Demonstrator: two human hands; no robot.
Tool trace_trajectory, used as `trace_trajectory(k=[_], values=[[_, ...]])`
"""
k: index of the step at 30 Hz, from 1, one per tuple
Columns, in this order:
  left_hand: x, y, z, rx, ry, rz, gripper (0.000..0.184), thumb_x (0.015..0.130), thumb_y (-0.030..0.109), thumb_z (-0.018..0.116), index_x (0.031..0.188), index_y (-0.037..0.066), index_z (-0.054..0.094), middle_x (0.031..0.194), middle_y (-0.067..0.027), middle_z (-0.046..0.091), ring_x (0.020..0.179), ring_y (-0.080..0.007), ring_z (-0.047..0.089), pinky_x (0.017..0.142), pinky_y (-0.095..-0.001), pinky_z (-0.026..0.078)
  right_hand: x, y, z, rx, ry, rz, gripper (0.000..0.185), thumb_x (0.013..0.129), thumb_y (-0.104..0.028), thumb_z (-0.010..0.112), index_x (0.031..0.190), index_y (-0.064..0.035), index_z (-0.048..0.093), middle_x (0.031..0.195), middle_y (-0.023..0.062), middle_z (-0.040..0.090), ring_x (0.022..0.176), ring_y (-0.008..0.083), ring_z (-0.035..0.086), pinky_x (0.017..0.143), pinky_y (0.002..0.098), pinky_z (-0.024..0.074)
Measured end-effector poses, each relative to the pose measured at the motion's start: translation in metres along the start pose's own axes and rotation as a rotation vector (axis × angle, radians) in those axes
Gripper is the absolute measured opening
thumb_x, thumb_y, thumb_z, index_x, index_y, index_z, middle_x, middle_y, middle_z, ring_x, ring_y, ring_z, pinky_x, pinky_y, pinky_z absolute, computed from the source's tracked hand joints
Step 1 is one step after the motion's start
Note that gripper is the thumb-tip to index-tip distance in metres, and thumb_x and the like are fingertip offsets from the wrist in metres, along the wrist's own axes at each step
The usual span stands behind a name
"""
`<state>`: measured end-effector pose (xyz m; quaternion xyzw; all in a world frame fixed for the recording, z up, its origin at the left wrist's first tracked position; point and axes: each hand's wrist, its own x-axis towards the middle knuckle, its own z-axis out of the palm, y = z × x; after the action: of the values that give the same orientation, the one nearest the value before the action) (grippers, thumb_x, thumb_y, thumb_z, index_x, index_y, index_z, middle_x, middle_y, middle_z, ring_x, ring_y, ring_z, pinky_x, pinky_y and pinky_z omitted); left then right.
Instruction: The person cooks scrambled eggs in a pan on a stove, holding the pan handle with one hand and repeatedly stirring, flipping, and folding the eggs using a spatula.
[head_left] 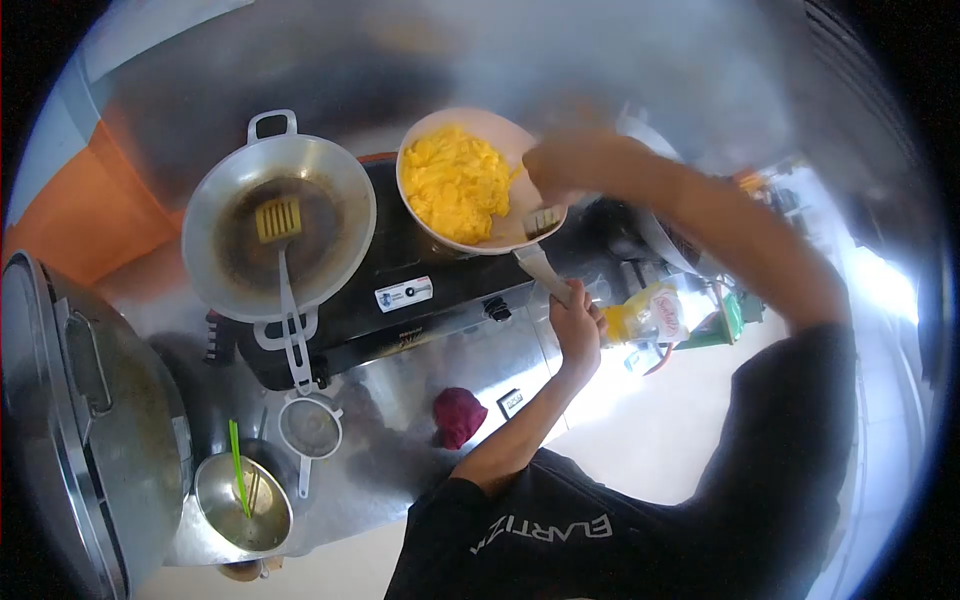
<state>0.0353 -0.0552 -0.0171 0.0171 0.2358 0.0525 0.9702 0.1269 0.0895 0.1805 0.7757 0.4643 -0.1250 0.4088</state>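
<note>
My left hand (578,325) is closed around the handle of a pale frying pan (520,135), which sits on the black stove (370,330). Yellow scrambled egg (455,185) fills the pan's left and middle part. Over the pan's right side, my right hand (565,165) is closed and blurred by motion. Just below it, the slotted head of a spatula (542,222) rests inside the pan; its handle is hidden by the hand.
A wok (345,190) with a second slotted spatula (280,220) stands left. Nearer are a strainer (310,427), a metal bowl (225,515) and a dark red cloth (459,418). A labelled yellow bottle (660,312) is right of my left hand; a large metal pot (130,420) is far left.
</note>
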Motion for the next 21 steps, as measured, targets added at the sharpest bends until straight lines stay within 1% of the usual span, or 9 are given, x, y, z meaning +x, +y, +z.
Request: trace_trajectory(k=[2,4,6,9,11,13,15,18,21], values=[[-0.001,0.001,0.001,-0.009,0.008,0.001,0.017,0.098,0.024,0.058,0.095,0.016,0.043,0.065,0.0071,0.03,0.049,-0.0037,0.026,0.045,-0.0226,0.021,0.008,0.0,0.039,0.018,0.083,-0.006,0.021,0.083,-0.024,0.067,0.092,-0.0053,0.072,0.088,0.0129,0.072,0.083,0.0293,0.07,0.069,0.0391,0.0558],[0.002,-0.002,-0.002,-0.046,-0.017,0.004,0.019,0.097,0.025,0.059,0.094,0.016,0.043,0.065,0.0073,0.03,0.049,-0.0038,0.026,0.045,-0.0226,0.021,0.026,-0.007,0.068,-0.047,0.104,0.005,0.017,0.082,-0.02,0.066,0.089,-0.0058,0.072,0.087,0.013,0.071,0.082,0.0277,0.071,0.069,0.0384,0.0564],[0.003,-0.002,-0.003,-0.079,-0.037,-0.001,0.02,0.097,0.027,0.06,0.094,0.016,0.043,0.065,0.0074,0.03,0.049,-0.0037,0.026,0.046,-0.0225,0.021,0.035,-0.015,0.086,-0.22,0.052,-0.002,0.014,0.08,-0.016,0.065,0.087,-0.0062,0.072,0.085,0.013,0.071,0.081,0.0257,0.071,0.067,0.0374,0.057],[0.002,0.002,-0.004,-0.092,-0.04,-0.017,0.022,0.097,0.029,0.061,0.093,0.016,0.044,0.065,0.0074,0.03,0.05,-0.0037,0.026,0.046,-0.0225,0.021,0.043,-0.024,0.117,-0.087,0.233,0.295,0.012,0.08,-0.013,0.065,0.086,-0.0066,0.072,0.089,0.0134,0.07,0.079,0.0238,0.071,0.061,0.0348,0.057],[0.0,0.004,-0.005,-0.075,-0.016,-0.013,0.022,0.097,0.03,0.06,0.092,0.016,0.044,0.065,0.0075,0.03,0.05,-0.0039,0.026,0.046,-0.0226,0.022,0.053,-0.018,0.141,0.111,0.426,0.417,0.011,0.079,-0.012,0.064,0.084,-0.0067,0.072,0.088,0.013,0.068,0.077,0.0232,0.071,0.057,0.0329,0.0561],[0.001,0.006,-0.008,-0.066,-0.025,-0.019,0.023,0.097,0.032,0.059,0.091,0.016,0.044,0.065,0.0073,0.03,0.05,-0.0041,0.026,0.046,-0.0227,0.022,0.061,-0.01,0.161,0.093,0.503,0.438,0.01,0.078,-0.011,0.064,0.082,-0.0068,0.071,0.087,0.0126,0.066,0.075,0.0229,0.07,0.056,0.0315,0.0555],[0.001,0.007,-0.011,-0.041,-0.019,-0.02,0.023,0.098,0.033,0.058,0.091,0.016,0.043,0.066,0.0071,0.03,0.05,-0.0042,0.026,0.046,-0.0228,0.022,0.069,0.0,0.179,-0.137,0.461,0.361,0.009,0.078,-0.011,0.063,0.08,-0.0069,0.07,0.086,0.0123,0.064,0.074,0.0228,0.068,0.057,0.0305,0.0552],[0.001,0.011,-0.017,0.016,-0.036,-0.026,0.024,0.098,0.033,0.057,0.09,0.016,0.043,0.066,0.0066,0.031,0.05,-0.0042,0.026,0.045,-0.0231,0.021,0.088,0.015,0.2,-0.094,0.556,0.219,0.011,0.078,-0.01,0.061,0.085,-0.0058,0.069,0.084,0.0112,0.061,0.076,0.0226,0.067,0.061,0.0321,0.0557],[-0.001,0.022,-0.027,0.084,-0.106,-0.065,0.022,0.098,0.031,0.057,0.091,0.016,0.042,0.067,0.0062,0.031,0.051,-0.0039,0.027,0.044,-0.0233,0.021,0.102,0.028,0.198,-0.343,0.537,0.268,0.025,0.079,-0.012,0.06,0.102,-0.0021,0.065,0.094,0.0122,0.061,0.083,0.0237,0.066,0.066,0.0332,0.0554]])
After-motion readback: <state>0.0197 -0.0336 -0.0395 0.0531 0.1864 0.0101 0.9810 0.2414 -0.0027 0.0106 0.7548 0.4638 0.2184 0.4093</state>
